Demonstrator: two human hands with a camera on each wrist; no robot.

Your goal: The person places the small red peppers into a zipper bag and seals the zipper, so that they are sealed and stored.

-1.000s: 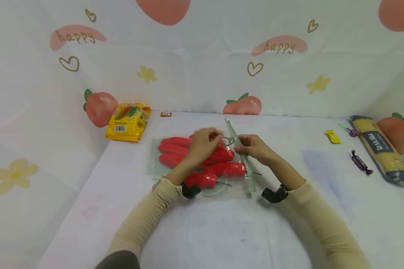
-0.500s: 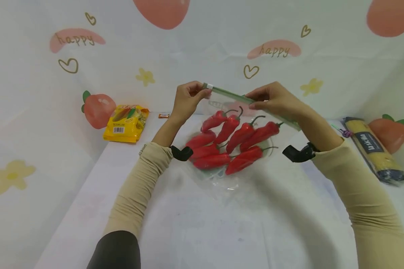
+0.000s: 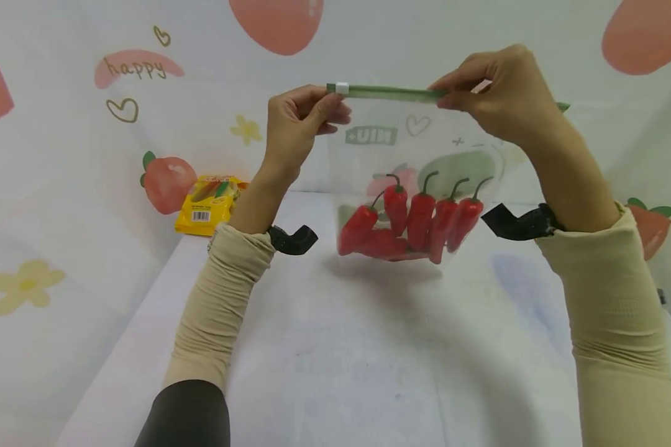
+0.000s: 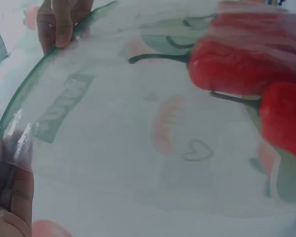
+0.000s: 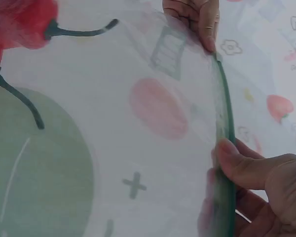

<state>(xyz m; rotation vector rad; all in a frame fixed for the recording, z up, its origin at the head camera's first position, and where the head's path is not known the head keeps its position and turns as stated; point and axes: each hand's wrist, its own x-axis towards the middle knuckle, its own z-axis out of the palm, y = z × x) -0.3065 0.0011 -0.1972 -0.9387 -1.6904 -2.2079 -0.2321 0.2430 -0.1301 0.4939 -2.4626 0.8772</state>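
A clear zip bag (image 3: 369, 158) with printed shapes hangs upright between my two hands. Several red chili peppers (image 3: 420, 217) with dark green stems lie at its bottom. Along its top runs a green zip strip (image 3: 391, 93), with a white slider (image 3: 342, 88) near the left end. My left hand (image 3: 295, 127) pinches that end beside the slider, thumb in front. Farther right, my right hand (image 3: 506, 93) pinches the strip between thumb and fingers. The right wrist view shows the right thumb (image 5: 246, 165) pressed against the strip. The strip's far right end is hidden behind the right hand.
A yellow snack packet (image 3: 204, 208) stands at the table's back left, partly behind the left forearm. The white table (image 3: 335, 347) spreads below the bag, with a printed cloth backdrop (image 3: 246, 56) behind. My right arm covers most of the table's right side.
Both hands have lifted the pepper bag from the table and raised it, turning its strip from slanted to level. The peppers have slid down to the bottom of the bag.
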